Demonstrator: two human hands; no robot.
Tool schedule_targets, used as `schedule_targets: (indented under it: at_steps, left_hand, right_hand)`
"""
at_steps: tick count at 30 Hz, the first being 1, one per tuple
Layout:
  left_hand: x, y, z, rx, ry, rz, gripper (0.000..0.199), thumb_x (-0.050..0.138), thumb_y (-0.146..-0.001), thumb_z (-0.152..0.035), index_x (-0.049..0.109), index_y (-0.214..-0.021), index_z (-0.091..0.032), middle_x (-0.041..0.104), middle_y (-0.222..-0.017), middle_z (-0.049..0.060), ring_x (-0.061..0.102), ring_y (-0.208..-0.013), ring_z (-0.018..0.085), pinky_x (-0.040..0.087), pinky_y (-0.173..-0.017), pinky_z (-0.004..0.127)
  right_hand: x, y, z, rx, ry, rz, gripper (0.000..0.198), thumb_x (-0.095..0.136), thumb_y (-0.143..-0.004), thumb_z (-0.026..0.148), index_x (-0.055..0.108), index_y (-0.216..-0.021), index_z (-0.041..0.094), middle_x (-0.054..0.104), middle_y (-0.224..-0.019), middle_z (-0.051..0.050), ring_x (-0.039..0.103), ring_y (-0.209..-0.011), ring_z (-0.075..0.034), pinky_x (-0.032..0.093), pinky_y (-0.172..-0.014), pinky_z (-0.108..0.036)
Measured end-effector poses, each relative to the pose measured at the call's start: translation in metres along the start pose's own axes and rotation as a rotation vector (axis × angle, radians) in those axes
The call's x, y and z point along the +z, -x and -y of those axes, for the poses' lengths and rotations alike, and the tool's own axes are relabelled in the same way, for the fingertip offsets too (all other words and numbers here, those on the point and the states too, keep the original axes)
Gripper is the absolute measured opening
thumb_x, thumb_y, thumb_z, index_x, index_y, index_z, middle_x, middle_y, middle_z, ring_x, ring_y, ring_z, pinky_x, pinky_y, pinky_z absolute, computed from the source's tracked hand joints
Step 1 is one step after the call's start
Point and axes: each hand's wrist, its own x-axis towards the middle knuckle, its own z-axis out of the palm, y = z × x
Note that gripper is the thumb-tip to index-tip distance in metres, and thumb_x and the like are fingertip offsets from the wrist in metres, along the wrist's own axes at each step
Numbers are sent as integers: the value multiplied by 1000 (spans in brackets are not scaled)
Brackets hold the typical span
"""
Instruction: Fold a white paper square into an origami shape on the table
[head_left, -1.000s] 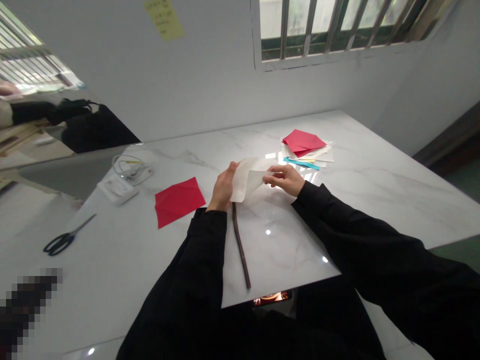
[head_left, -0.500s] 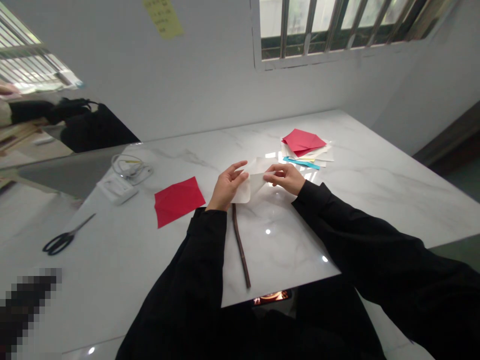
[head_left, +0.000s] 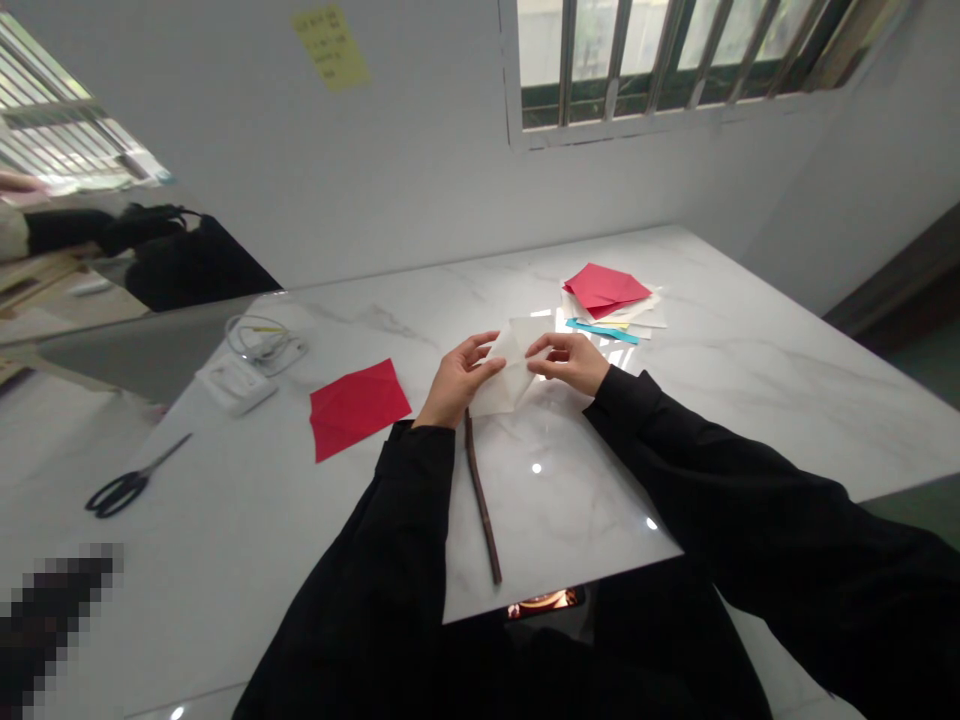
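White wall rises behind my pale, grey-veined table [head_left: 765, 360], with a barred window [head_left: 652, 55] at upper right and a yellow note [head_left: 331, 47] stuck to its left. Between my 2 hands, above the middle of the table, is a cream paper [head_left: 511, 372] with a fold showing across it. My left hand [head_left: 455, 385] is partly closed on its left side, thumb laid on the near face and fingers loosely bent at the back. My right hand [head_left: 570, 362] has its fingers curled in, with thumb and fingertips pinched at the right edge. Just below the paper, a thin brown stick [head_left: 482, 500] runs down towards me; I cannot tell whether its upper end touches the paper. Left of my wrist lies a red sheet [head_left: 358, 408], flat and creased, and farther left are black-handled scissors [head_left: 131, 485] and a white box [head_left: 236, 382] with a cable [head_left: 259, 338]. Beyond my right hand sits a stack of papers [head_left: 651, 318], topped by a red piece [head_left: 606, 287], with a blue strip [head_left: 602, 331] at its near side.
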Motion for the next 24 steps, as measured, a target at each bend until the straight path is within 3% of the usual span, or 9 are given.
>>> schedule_targets:
  at_steps: [5, 11, 17, 19, 22, 24]
  left_hand:
    - [-1, -2, 1, 0, 11, -54, 68, 85, -74, -40, 65, -136, -20, 78, -109, 9, 74, -88, 23, 57, -77, 32]
    - [-2, -1, -1, -24, -2, -74, 72, 81, -76, -38, 61, -143, -21, 76, -106, 8, 71, -83, 22, 56, -73, 31]
    - [-3, -1, -3, 107, -182, -95, 72, 87, -75, -43, 65, -139, -22, 73, -128, 13, 65, -125, 31, 55, -99, 39]
    - [-2, -1, -2, 142, -200, -83, 70, 88, -74, -44, 67, -136, -20, 73, -132, 13, 65, -126, 32, 55, -100, 39]
    - [-4, -3, 1, 143, -170, -174, 57, 84, -78, -48, 72, -124, -17, 77, -123, 13, 73, -105, 28, 59, -87, 36]
    - [-8, -5, 5, 137, -135, -296, 47, 80, -81, -48, 75, -115, -16, 79, -114, 12, 74, -94, 25, 59, -81, 34]
  right_hand:
    - [0, 0, 1, 37, -94, -27, 36, 83, -75, 42, 75, -101, 19, 73, -87, -3, 68, -70, -14, 60, -65, -28]
    - [-1, 2, 3, 5, 12, 88, 37, 87, -74, 46, 76, -96, 18, 74, -95, -6, 70, -72, -16, 59, -64, -28]
    - [-3, 0, 2, -31, 46, 27, 39, 87, -74, 52, 71, -83, 17, 71, -84, -4, 69, -71, -16, 56, -68, -29]
    - [-3, -1, 2, -17, 8, 21, 40, 85, -76, 53, 69, -83, 17, 70, -82, -3, 66, -67, -14, 55, -65, -29]
    - [-3, -1, 1, -23, -38, 14, 45, 84, -76, 48, 72, -107, 18, 71, -90, -3, 65, -68, -14, 55, -64, -29]
    - [-3, -1, 0, -56, -37, -29, 65, 82, -77, 42, 63, -136, 22, 72, -98, -4, 68, -73, -15, 57, -67, -30]
